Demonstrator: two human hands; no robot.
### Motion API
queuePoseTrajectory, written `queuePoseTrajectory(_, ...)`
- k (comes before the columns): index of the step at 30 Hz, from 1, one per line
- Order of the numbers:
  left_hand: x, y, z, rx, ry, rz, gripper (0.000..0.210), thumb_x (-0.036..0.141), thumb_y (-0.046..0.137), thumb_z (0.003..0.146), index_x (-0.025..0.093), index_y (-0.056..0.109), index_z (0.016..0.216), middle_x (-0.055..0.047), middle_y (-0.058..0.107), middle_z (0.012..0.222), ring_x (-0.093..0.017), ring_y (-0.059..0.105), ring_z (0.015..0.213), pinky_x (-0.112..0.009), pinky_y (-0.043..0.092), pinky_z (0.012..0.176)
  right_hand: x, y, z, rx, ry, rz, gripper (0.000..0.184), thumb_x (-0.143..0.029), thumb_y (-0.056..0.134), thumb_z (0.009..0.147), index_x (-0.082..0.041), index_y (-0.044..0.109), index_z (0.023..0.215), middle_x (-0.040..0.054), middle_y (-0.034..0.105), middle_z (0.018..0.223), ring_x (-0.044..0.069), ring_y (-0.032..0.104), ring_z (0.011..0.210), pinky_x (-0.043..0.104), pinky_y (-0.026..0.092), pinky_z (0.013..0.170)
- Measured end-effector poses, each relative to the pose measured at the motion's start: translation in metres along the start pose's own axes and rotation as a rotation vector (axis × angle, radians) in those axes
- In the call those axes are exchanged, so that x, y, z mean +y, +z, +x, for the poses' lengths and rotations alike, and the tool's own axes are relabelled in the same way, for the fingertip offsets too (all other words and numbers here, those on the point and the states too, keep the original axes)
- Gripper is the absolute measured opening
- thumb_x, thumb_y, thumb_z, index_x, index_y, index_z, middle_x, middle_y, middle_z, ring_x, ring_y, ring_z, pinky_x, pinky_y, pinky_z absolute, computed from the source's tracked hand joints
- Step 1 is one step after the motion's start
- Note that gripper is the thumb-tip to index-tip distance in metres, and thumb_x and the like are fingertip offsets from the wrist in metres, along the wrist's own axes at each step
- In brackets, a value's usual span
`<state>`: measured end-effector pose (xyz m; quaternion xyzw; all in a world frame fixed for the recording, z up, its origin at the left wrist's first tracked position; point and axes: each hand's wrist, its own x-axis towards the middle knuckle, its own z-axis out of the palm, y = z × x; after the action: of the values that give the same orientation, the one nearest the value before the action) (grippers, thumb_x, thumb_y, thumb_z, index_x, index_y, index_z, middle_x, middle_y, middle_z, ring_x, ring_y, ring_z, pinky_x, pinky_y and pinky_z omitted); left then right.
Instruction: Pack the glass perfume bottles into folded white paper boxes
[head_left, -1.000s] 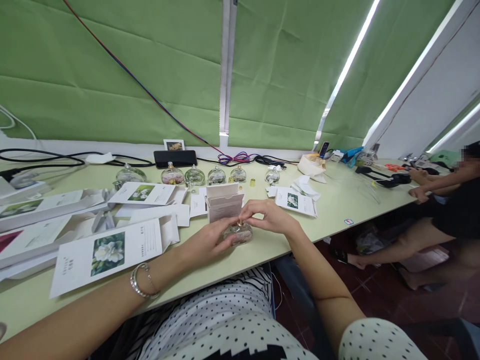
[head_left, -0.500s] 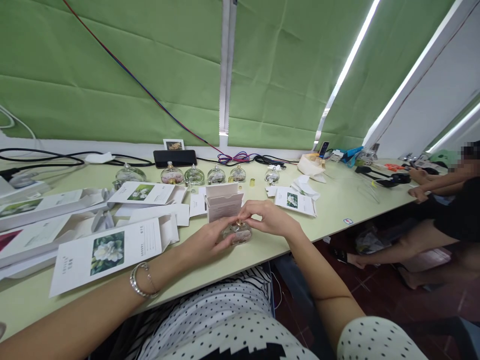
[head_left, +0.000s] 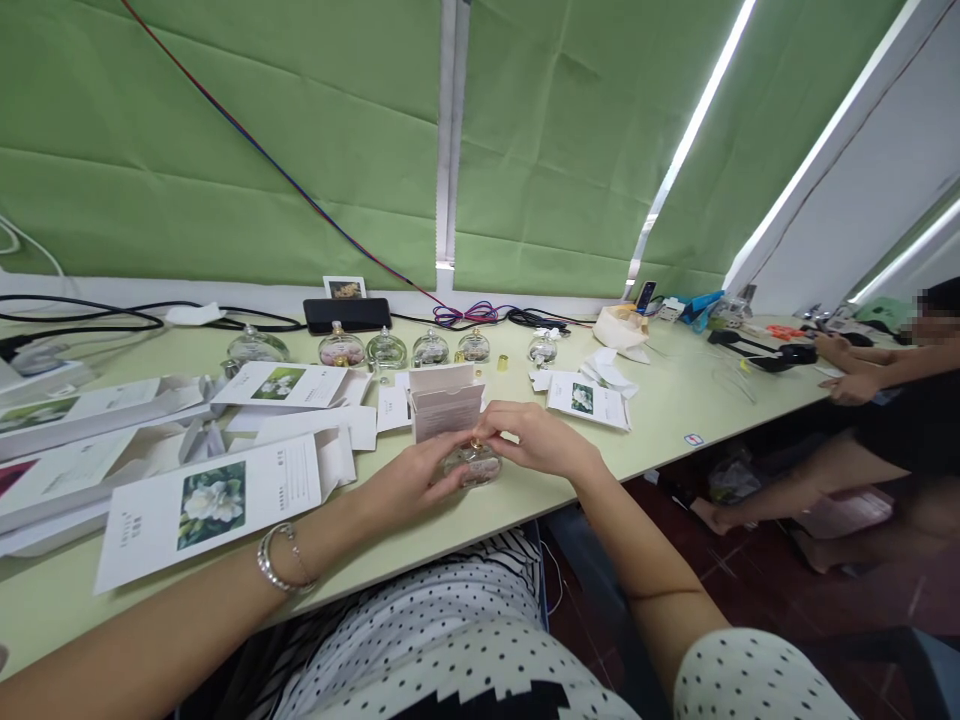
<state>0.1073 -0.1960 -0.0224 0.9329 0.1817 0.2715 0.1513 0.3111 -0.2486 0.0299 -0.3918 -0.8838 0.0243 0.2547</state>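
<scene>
A round, clear glass perfume bottle [head_left: 480,466] stands at the table's front edge in the head view. My left hand [head_left: 421,478] wraps round its left side, thumb in front. The fingers of my right hand [head_left: 529,436] pinch at the gold neck on top; whether a small part sits between them is hidden. Right behind the bottle an opened white carton [head_left: 448,405] stands upright. Several similar bottles form a row farther back, among them a green-tinted perfume bottle [head_left: 387,348]. A small gold cap [head_left: 502,363] rests near that row.
White flower-print boxes [head_left: 214,505] cover the left of the table. Another flower-print box [head_left: 589,398] lies to the right. A black phone [head_left: 347,315] and bundled cables [head_left: 480,315] sit along the back. A person [head_left: 900,370] is at the far right, beside black headphones [head_left: 765,351].
Both hands keep their hold on the bottle, with scarcely any shift. The view has drifted slightly. At the far right, the other person's arm and hand have moved.
</scene>
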Motion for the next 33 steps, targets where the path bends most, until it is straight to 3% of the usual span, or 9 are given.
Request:
queuePoseTrajectory(8, -0.003, 0.001, -0.001, 0.004, 0.008, 0.006, 0.042, 0.03, 0.043, 0.089, 0.019, 0.041, 0.13, -0.011, 0.062, 0.118, -0.021, 0.061, 0.103, -0.037, 0.052, 0.088, -0.001, -0.001, -0.001, -0.001, 0.043, 0.059, 0.011, -0.016, 0.047, 0.088, -0.018, 0.058, 0.093, 0.0044, 0.064, 0.09, 0.013, 0.059, 0.083, 0.026, 0.047, 0.074)
queuePoseTrajectory(13, -0.003, 0.002, -0.001, 0.019, 0.002, 0.011, 0.039, 0.031, 0.044, 0.088, 0.019, 0.046, 0.125, -0.011, 0.064, 0.114, -0.021, 0.063, 0.099, -0.037, 0.052, 0.086, -0.002, -0.001, -0.002, -0.009, 0.104, 0.095, 0.023, -0.025, 0.055, 0.087, -0.018, 0.055, 0.108, 0.0058, 0.064, 0.099, 0.014, 0.059, 0.084, 0.027, 0.047, 0.077)
queuePoseTrajectory(19, -0.003, -0.001, 0.0, -0.009, -0.008, -0.026, 0.037, 0.033, 0.045, 0.089, 0.019, 0.047, 0.123, -0.01, 0.065, 0.113, -0.021, 0.063, 0.097, -0.036, 0.053, 0.083, -0.002, 0.007, 0.001, -0.023, 0.131, 0.038, 0.016, -0.03, 0.057, 0.085, -0.017, 0.059, 0.095, 0.0046, 0.063, 0.089, 0.015, 0.058, 0.081, 0.026, 0.045, 0.072)
queuePoseTrajectory(24, 0.001, -0.001, 0.0, -0.053, -0.082, -0.04, 0.043, 0.04, 0.054, 0.085, 0.021, 0.047, 0.122, -0.008, 0.065, 0.111, -0.022, 0.064, 0.094, -0.035, 0.053, 0.08, -0.004, 0.01, 0.004, -0.032, 0.146, -0.033, 0.015, -0.028, 0.047, 0.091, -0.017, 0.057, 0.089, 0.0041, 0.063, 0.085, 0.015, 0.056, 0.077, 0.026, 0.042, 0.069)
queuePoseTrajectory(30, 0.006, 0.001, 0.002, -0.055, -0.133, -0.071, 0.031, 0.036, 0.05, 0.087, 0.022, 0.05, 0.115, -0.005, 0.066, 0.104, -0.019, 0.064, 0.089, -0.034, 0.052, 0.077, -0.01, 0.009, 0.003, -0.039, 0.131, -0.087, 0.018, -0.028, 0.044, 0.092, -0.016, 0.057, 0.087, 0.0046, 0.063, 0.083, 0.016, 0.056, 0.077, 0.027, 0.041, 0.068)
queuePoseTrajectory(33, 0.005, 0.001, 0.002, -0.057, -0.132, -0.076, 0.033, 0.036, 0.049, 0.088, 0.023, 0.049, 0.118, -0.006, 0.066, 0.108, -0.02, 0.064, 0.091, -0.034, 0.053, 0.077, -0.005, 0.0, -0.001, 0.049, 0.14, -0.015, 0.02, -0.035, 0.048, 0.09, -0.017, 0.057, 0.09, 0.0032, 0.064, 0.084, 0.014, 0.057, 0.074, 0.025, 0.042, 0.067)
